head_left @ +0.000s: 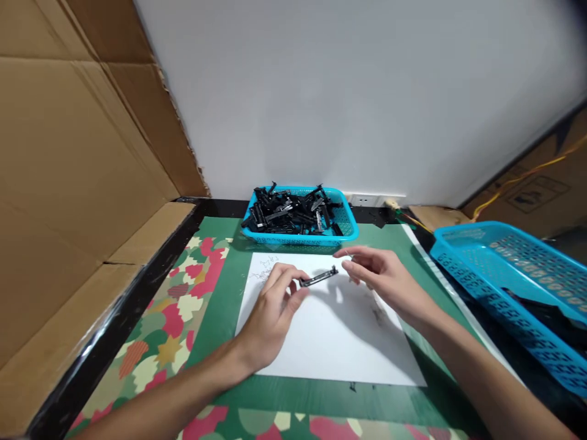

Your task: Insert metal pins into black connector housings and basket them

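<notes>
My left hand (277,305) pinches one end of a slim black plastic part (320,278), holding it above a white sheet of paper (330,348). The part's free end has a small upright tip and points toward my right hand (378,275). That hand is apart from the part, its thumb and fingers curled close together around something thin that I cannot make out. Fine wire-like pieces (265,269) lie scattered on the sheet's upper left. Small dark bits (378,313) lie near its right edge, in shadow.
Behind the sheet stands a blue basket (302,239) heaped with black plastic parts (293,211). A larger blue basket (499,293) at the right holds dark pieces. Cardboard (68,153) walls the left side; a power strip (364,200) lies along the back wall.
</notes>
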`<state>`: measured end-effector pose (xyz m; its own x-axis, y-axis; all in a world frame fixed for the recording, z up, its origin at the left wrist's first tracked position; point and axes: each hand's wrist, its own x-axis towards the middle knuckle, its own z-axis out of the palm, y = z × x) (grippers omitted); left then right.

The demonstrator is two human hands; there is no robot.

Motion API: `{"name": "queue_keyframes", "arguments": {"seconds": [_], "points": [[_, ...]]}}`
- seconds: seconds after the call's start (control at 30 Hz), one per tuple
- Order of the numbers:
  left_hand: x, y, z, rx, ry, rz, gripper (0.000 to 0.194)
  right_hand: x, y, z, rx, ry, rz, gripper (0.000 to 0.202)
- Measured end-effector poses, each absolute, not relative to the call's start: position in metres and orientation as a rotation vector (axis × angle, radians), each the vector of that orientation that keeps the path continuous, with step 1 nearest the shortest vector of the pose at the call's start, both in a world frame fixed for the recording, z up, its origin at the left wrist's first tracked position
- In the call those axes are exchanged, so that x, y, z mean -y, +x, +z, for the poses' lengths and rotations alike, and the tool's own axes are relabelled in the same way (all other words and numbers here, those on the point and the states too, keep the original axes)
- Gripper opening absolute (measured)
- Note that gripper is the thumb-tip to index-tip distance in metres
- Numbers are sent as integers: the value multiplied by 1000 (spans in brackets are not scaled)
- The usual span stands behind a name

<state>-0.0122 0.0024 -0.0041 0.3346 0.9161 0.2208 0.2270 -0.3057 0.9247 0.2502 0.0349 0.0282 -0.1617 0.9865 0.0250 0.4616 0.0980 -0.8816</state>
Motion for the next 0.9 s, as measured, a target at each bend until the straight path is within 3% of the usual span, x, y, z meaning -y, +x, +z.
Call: {"name": "queue_keyframes", "arguments": {"seconds": [0.1, 0.17, 0.4, 0.9], "points": [[-4, -12, -7, -1031, 1692, 1022, 26, -43, 270, 23, 1859, -1670, 550, 41], [-3, -12, -7, -1031, 1675, 1010, 28, -44, 280, 18, 1883, -1746, 455, 36], [2, -12, 1, -1043, 1791, 1008, 27, -44, 289, 7, 1995, -1736, 574, 22], [-3, -10, 0, -1072, 1762, 1043, 16, -42, 282, 11, 1988, -1510, 936, 31]]}}
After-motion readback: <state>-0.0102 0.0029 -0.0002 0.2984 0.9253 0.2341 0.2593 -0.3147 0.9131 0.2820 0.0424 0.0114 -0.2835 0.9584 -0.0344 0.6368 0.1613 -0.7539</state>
